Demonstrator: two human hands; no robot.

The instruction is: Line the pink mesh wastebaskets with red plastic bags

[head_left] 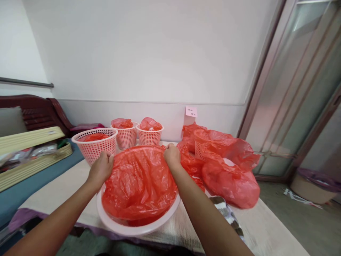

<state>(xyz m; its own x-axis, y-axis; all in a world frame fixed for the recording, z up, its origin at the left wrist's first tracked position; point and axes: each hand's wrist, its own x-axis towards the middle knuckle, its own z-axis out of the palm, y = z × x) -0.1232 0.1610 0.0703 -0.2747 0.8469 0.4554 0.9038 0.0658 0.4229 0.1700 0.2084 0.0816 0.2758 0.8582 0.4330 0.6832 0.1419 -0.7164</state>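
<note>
A round white-pink basin point(138, 230) sits at the near edge of the table, lined with a crumpled red plastic bag point(138, 185). My left hand point(101, 168) is closed on the bag's edge at the basin's far left rim. My right hand point(172, 155) is closed on the bag's edge at the far right rim. Both arms reach forward on either side of the basin.
Three pink mesh baskets point(95, 144) point(126, 135) point(149, 135) with red bags stand behind the basin. A heap of red bags point(229, 177) over another basket lies at the right. A yellow box point(29, 153) is at the left, a glass door point(298, 92) at the right.
</note>
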